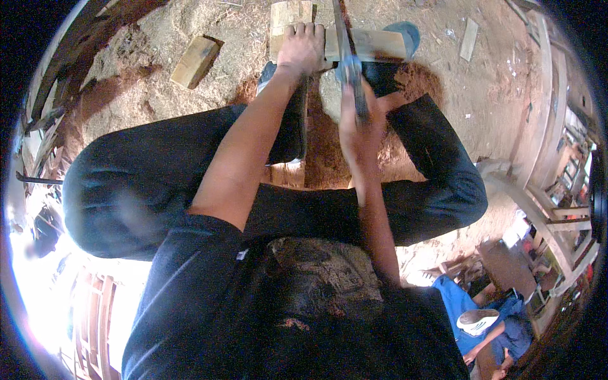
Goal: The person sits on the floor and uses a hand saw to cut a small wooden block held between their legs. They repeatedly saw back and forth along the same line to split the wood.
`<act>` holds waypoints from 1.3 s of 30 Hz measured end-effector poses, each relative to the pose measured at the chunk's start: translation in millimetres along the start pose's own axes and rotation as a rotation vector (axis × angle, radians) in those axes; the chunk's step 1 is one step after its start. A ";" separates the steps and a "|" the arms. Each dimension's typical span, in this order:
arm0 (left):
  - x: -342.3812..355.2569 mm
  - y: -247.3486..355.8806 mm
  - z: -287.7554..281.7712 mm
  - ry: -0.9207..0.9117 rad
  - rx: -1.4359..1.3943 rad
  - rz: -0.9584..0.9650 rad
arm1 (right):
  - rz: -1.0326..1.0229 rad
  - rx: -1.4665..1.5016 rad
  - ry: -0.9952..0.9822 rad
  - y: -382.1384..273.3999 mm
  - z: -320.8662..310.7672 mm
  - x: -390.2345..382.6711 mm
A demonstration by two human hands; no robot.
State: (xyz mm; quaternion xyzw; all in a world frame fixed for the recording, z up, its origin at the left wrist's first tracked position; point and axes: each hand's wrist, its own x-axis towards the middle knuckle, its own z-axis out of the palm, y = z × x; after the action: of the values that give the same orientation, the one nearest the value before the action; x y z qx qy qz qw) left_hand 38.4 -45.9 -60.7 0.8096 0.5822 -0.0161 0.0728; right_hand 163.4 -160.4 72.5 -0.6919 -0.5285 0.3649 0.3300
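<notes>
My left hand [301,49] grips a wooden board [385,44] lying crosswise at the top, beside an upright-running wooden block [291,12]. Its fingers are curled over the wood. My right hand [360,123] is closed round the handle of a long, narrow saw [346,35], blurred by motion, with blue near the handle. The blade points away from me across the board, just right of my left hand. Beneath the board are dark footwear and a blue-grey object at its right end, too unclear to name.
My bent legs [133,164] surround the work on dusty ground [126,69]. A loose wood block [194,60] lies upper left and an offcut [468,39] upper right. Wooden frames [541,190] line the right edge. Another person in blue trousers [462,304] is at lower right.
</notes>
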 end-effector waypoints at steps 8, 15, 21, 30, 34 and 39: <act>-8.1 6.5 -24.4 -0.067 0.006 -0.028 | -0.111 -0.019 0.053 7.2 -11.3 -31.8; -6.7 6.3 -4.1 0.007 -0.092 0.000 | -0.104 0.111 -0.019 -7.2 5.2 18.4; -8.7 2.5 -3.7 0.026 -0.004 -0.007 | 0.032 0.086 -0.007 17.4 -22.2 -57.0; -1.0 4.1 -15.8 0.039 0.024 -0.004 | -0.053 -0.029 0.014 15.7 -2.5 -39.8; -7.3 2.9 -9.7 0.020 -0.001 -0.014 | 0.096 0.080 -0.058 16.9 -15.4 -55.2; -0.4 -3.8 28.3 0.141 0.177 0.063 | 0.145 0.174 -0.027 -2.7 14.9 11.0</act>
State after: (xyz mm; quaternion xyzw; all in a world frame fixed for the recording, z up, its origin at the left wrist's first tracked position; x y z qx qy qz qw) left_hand 36.4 -49.0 -89.0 0.8299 0.5565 -0.0083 -0.0399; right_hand 151.2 -148.1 65.4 -0.6922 -0.4477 0.4415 0.3542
